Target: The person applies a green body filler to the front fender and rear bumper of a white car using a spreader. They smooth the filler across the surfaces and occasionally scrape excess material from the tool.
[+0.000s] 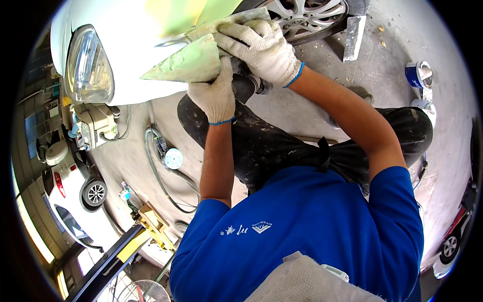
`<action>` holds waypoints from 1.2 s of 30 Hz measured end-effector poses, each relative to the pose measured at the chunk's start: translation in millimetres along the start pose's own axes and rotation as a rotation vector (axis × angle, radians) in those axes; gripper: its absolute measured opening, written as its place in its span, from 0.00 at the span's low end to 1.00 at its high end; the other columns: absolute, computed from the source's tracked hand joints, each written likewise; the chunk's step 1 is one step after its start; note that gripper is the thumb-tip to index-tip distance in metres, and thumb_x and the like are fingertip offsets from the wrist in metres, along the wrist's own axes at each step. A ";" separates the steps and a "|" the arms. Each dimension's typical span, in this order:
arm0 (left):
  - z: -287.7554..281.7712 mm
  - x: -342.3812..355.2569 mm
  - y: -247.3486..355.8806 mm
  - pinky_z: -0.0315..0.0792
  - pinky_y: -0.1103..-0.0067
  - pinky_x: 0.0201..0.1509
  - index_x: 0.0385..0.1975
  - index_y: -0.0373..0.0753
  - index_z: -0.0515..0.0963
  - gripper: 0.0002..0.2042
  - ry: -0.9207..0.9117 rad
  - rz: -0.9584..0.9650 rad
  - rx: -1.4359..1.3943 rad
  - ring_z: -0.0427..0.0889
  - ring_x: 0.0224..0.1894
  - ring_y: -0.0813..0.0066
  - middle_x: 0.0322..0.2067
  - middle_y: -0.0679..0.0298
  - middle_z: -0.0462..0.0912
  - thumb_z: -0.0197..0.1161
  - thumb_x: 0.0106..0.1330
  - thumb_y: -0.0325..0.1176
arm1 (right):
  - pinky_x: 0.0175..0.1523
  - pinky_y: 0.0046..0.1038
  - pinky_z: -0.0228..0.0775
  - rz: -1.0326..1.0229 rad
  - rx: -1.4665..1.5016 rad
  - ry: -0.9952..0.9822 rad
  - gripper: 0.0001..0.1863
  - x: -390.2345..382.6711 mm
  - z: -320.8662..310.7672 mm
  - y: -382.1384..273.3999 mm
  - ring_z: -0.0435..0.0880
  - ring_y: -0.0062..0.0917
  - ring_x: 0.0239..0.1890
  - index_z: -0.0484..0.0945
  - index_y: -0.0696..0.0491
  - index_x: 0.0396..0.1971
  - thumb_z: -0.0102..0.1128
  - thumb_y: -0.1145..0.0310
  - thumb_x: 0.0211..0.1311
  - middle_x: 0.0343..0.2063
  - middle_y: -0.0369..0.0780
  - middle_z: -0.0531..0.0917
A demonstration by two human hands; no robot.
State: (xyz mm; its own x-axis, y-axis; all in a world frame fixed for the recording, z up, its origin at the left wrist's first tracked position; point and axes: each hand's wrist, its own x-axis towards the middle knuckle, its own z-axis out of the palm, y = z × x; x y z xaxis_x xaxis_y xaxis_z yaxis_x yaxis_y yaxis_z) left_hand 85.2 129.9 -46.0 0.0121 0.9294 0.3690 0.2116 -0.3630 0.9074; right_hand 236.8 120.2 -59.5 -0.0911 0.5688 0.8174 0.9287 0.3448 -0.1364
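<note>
Work at the car's front, low on the white bumper [133,45]. Left hand [214,99]: partly closed on the right end of a wedge-shaped board [205,74], thumb over the near face, remaining fingers mostly out of sight. Board carries pale green filler [183,58]; held in front of the bumper's lower edge, point toward the headlight [89,68]. Right hand [264,53]: fingers bent, close together, over a grey strip [229,21] along that same edge, on the wheel [304,20] side. Cannot tell if the strip is a spreader in its grasp or part of the bumper.

Yellow-green patch [183,17] on the bumper above both hands.

Step, judged: spreading filler, mid-coat. Next move probably calls for a fresh dab off the board, then a light, even pull along the lower edge, left hand keeping the board near and level. Risk: a ridge left at the edge.
</note>
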 end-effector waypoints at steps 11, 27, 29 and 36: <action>-2.7 -3.9 2.7 0.75 0.82 0.34 0.43 0.27 0.80 0.13 0.024 -0.105 0.020 0.79 0.30 0.83 0.31 0.63 0.85 0.69 0.57 0.22 | 0.57 0.36 0.71 0.010 0.080 -0.023 0.30 -3.4 0.1 0.8 0.76 0.29 0.48 0.77 0.39 0.58 0.62 0.67 0.50 0.54 0.30 0.77; 2.6 -12.3 23.3 0.69 0.85 0.24 0.37 0.27 0.81 0.09 -0.017 -0.095 -0.069 0.75 0.21 0.85 0.22 0.67 0.82 0.69 0.59 0.23 | 0.53 0.35 0.73 0.000 0.053 -0.012 0.29 -5.5 -10.9 0.1 0.76 0.26 0.44 0.78 0.40 0.57 0.63 0.67 0.49 0.52 0.29 0.78; 2.3 -8.9 21.7 0.71 0.85 0.26 0.38 0.27 0.81 0.10 -0.019 -0.061 -0.035 0.76 0.21 0.85 0.23 0.66 0.82 0.69 0.59 0.24 | 0.53 0.35 0.73 -0.003 0.059 0.001 0.29 -3.5 -9.7 1.7 0.76 0.26 0.43 0.78 0.40 0.57 0.63 0.66 0.49 0.52 0.29 0.78; 4.9 -4.4 19.9 0.69 0.86 0.24 0.41 0.27 0.79 0.11 -0.026 -0.138 -0.068 0.75 0.22 0.83 0.27 0.63 0.81 0.67 0.60 0.23 | 0.51 0.34 0.71 0.028 0.015 0.003 0.29 -1.1 -6.0 0.7 0.76 0.25 0.45 0.79 0.38 0.55 0.63 0.65 0.48 0.54 0.27 0.78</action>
State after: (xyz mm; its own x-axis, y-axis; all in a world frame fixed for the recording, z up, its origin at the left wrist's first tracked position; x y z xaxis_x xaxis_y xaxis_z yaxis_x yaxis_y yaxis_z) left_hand 94.1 119.0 -30.5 0.0124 0.9719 0.2351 0.1461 -0.2343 0.9611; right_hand 239.6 115.4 -57.1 -0.0640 0.5765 0.8146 0.9252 0.3401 -0.1681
